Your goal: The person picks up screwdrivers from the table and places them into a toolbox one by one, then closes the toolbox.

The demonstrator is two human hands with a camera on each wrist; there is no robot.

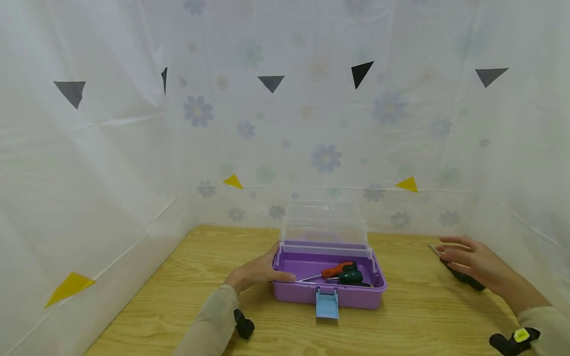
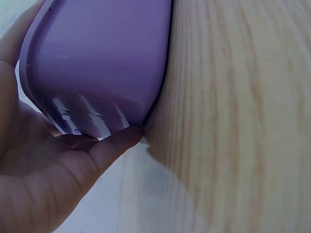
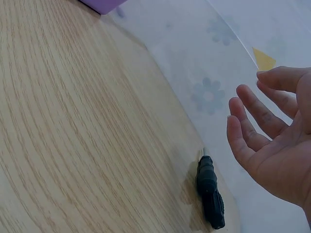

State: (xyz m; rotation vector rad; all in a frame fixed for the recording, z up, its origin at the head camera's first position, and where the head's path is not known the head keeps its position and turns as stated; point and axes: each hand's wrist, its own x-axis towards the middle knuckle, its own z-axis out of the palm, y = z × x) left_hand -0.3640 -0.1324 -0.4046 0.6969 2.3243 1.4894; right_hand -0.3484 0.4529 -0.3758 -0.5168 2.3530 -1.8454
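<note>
A purple toolbox (image 1: pixel 307 293) stands open on the wooden table (image 1: pixel 423 316), its clear lid (image 1: pixel 325 222) raised at the back. Inside lie an orange-handled screwdriver (image 1: pixel 338 270) and a dark green-handled one (image 1: pixel 353 277). My left hand (image 1: pixel 260 271) grips the box's left end, thumb over the rim; in the left wrist view the palm and fingers (image 2: pixel 112 145) cup the purple wall (image 2: pixel 97 58). My right hand (image 1: pixel 469 258) hovers with relaxed, spread fingers (image 3: pixel 250 128) just above a black-handled tool (image 3: pixel 210 199) lying on the table by the right wall, apart from it.
A light blue latch (image 1: pixel 327 302) hangs down from the box's front. White flowered sheeting (image 1: pixel 325 148) with dark and yellow triangles walls in the table on the left, back and right. Bare wood lies between the box and the black-handled tool (image 1: pixel 465 278).
</note>
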